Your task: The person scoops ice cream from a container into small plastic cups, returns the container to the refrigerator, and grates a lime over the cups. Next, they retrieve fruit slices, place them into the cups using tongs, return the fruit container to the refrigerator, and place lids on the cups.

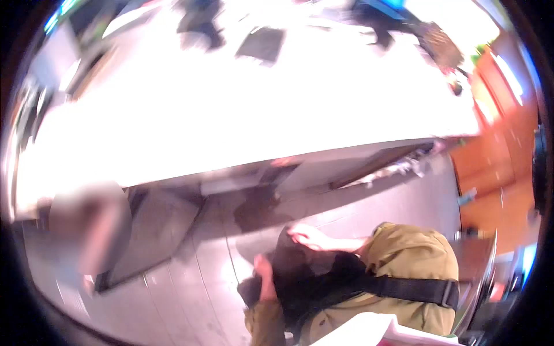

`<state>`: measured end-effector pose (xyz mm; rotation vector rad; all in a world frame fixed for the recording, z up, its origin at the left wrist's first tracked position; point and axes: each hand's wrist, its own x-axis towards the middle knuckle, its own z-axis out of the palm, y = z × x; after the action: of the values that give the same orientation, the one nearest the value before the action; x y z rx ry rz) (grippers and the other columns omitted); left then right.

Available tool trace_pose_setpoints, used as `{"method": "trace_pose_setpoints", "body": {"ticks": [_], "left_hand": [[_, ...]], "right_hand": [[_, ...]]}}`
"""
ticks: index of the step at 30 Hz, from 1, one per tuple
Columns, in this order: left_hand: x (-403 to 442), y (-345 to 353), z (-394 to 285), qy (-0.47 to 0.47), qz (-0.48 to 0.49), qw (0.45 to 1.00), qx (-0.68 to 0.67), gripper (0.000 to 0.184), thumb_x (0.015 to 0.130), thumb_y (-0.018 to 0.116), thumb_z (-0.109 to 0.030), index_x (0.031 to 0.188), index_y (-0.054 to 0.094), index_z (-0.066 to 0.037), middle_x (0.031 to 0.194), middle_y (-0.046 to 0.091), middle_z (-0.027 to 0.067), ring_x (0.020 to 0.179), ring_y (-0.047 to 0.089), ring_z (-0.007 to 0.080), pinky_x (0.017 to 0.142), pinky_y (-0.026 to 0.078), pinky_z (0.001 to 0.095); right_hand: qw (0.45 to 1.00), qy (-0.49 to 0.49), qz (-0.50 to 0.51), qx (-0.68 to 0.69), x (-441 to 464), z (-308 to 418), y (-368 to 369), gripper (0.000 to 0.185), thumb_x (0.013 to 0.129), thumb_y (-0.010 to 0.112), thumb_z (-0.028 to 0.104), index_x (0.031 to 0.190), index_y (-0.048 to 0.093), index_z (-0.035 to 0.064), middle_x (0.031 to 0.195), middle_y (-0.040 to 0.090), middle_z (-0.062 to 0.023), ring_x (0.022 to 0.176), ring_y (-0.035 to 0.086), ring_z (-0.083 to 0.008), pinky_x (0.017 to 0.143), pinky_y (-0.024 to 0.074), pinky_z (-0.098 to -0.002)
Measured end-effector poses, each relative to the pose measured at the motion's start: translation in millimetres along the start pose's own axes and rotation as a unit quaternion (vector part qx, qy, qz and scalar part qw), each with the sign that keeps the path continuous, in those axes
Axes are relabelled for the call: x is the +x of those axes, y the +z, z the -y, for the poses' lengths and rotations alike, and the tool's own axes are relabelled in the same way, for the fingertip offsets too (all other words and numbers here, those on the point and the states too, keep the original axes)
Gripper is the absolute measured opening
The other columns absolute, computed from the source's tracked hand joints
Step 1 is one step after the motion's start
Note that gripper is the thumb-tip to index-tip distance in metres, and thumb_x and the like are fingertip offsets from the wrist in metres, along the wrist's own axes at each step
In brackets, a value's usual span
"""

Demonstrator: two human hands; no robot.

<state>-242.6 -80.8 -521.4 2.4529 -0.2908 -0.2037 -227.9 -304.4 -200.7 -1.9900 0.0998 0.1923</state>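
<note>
My left hand point(264, 270) is low in the middle of the head view, beside the dark cloth over my legs point(300, 271). Its fingers are smeared by motion. My right hand point(309, 237) lies at the far end of that dark cloth, near my knee, pale from glare. Whether its fingers are curled or stretched does not show, and I see nothing distinct in either hand. Both arms come out of tan jacket sleeves point(412, 254), and a black strap point(404, 290) crosses the jacket. Both hands are below the table's near edge.
A glaring white table point(277, 109) spans the view ahead, with a dark square object point(261, 45) on it. A brown basket-like object point(441, 46) is at its far right. Orange-brown cabinets point(490, 155) stand right. Another person's blurred arm point(101, 239) shows left, above grey floor point(190, 300).
</note>
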Motion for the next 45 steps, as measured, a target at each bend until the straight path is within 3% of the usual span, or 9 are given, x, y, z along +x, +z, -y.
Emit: {"method": "trace_pose_setpoints", "body": {"ticks": [4,8,13,19,23,31,36,40,45], "left_hand": [[-100.1,-127.6,-103.0,-0.306,0.102,0.925,-0.199,0.021,0.081,0.052,-0.021,0.078,0.059,-0.001,0.076,0.060,0.0102,0.071,0.055,0.0201,0.070,0.045,0.0331],[-97.4,-226.1,-239.9,-0.192,0.180,0.944,-0.200,0.012,0.079,0.056,-0.014,0.078,0.062,-0.003,0.075,0.062,0.0109,0.071,0.058,0.0186,0.069,0.046,0.0299],[10.5,-344.8,-501.0,0.121,0.227,0.883,-0.392,0.014,0.087,0.052,-0.013,0.093,0.055,-0.001,0.079,0.057,0.0030,0.072,0.050,0.0085,0.067,0.042,0.0225],[108.6,-385.6,-613.7,0.059,0.193,0.867,-0.455,0.018,0.086,0.051,-0.012,0.100,0.055,0.000,0.086,0.060,0.0060,0.077,0.057,0.0120,0.069,0.045,0.0245],[120.6,-435.0,-569.9,0.066,0.124,0.865,-0.481,0.022,0.085,0.053,-0.015,0.100,0.056,0.001,0.084,0.061,0.0073,0.077,0.059,0.0136,0.069,0.046,0.0259],[203.4,-604.1,-196.6,-0.311,-0.267,0.735,-0.540,0.012,0.084,0.050,-0.014,0.080,0.055,-0.004,0.071,0.057,0.0035,0.063,0.055,0.0119,0.058,0.047,0.0230],[259.5,-614.2,-150.6,-0.269,-0.186,0.513,-0.794,0.031,0.090,0.044,-0.023,0.108,0.044,0.001,0.108,0.048,0.0163,0.099,0.049,0.0320,0.089,0.042,0.0445],[277.8,-608.9,-107.6,-0.149,-0.093,0.432,-0.885,0.013,0.080,0.054,-0.008,0.087,0.055,0.003,0.078,0.057,0.0128,0.081,0.055,0.0249,0.077,0.046,0.0398],[254.4,-646.3,-171.6,-0.059,-0.091,0.533,-0.839,0.013,0.080,0.054,-0.002,0.091,0.054,0.005,0.084,0.057,0.0124,0.080,0.056,0.0208,0.080,0.046,0.0354]], "right_hand": [[0.883,0.264,-0.326,0.211,-120.1,91.0,-128.3,0.020,0.082,0.038,0.007,0.086,0.057,0.0019,0.068,0.058,-0.0067,0.055,0.054,-0.0154,0.050,0.0449,-0.0280],[0.638,0.127,-0.644,0.402,-174.3,140.6,-306.1,0.011,0.080,0.047,0.014,0.073,0.053,0.0071,0.067,0.057,-0.0061,0.059,0.055,-0.0132,0.049,0.0429,-0.0220],[0.771,0.086,-0.499,0.385,-164.8,210.3,-462.2,0.020,0.083,0.051,0.020,0.093,0.056,0.0037,0.085,0.060,-0.0051,0.080,0.057,-0.0133,0.066,0.0442,-0.0222],[0.936,0.145,-0.281,0.156,-116.7,148.3,-511.4,0.016,0.078,0.057,0.013,0.089,0.064,0.0039,0.067,0.058,-0.0072,0.064,0.055,-0.0149,0.053,0.0421,-0.0278],[0.874,0.058,-0.300,-0.379,-152.2,121.2,-538.0,0.026,0.075,0.062,0.019,0.098,0.064,0.0072,0.087,0.062,-0.0172,0.082,0.058,-0.0307,0.076,0.0437,-0.0376],[0.820,0.186,-0.451,0.299,-233.2,203.3,-460.9,0.018,0.068,0.039,0.003,0.078,0.049,-0.0073,0.109,0.053,-0.0241,0.099,0.056,-0.0327,0.082,0.0466,-0.0358],[0.811,0.220,-0.482,0.247,-287.5,265.3,-374.8,0.022,0.073,0.041,0.005,0.088,0.051,-0.0076,0.109,0.054,-0.0211,0.098,0.055,-0.0313,0.086,0.0451,-0.0364],[0.775,0.243,-0.527,0.251,-310.6,305.5,-301.4,0.015,0.068,0.041,0.002,0.078,0.051,-0.0031,0.103,0.056,-0.0185,0.093,0.057,-0.0304,0.082,0.0472,-0.0363],[0.824,0.276,-0.460,0.181,-323.6,323.1,-250.7,0.008,0.077,0.050,0.010,0.073,0.050,0.0021,0.093,0.061,-0.0153,0.085,0.061,-0.0268,0.075,0.0502,-0.0355]]}}
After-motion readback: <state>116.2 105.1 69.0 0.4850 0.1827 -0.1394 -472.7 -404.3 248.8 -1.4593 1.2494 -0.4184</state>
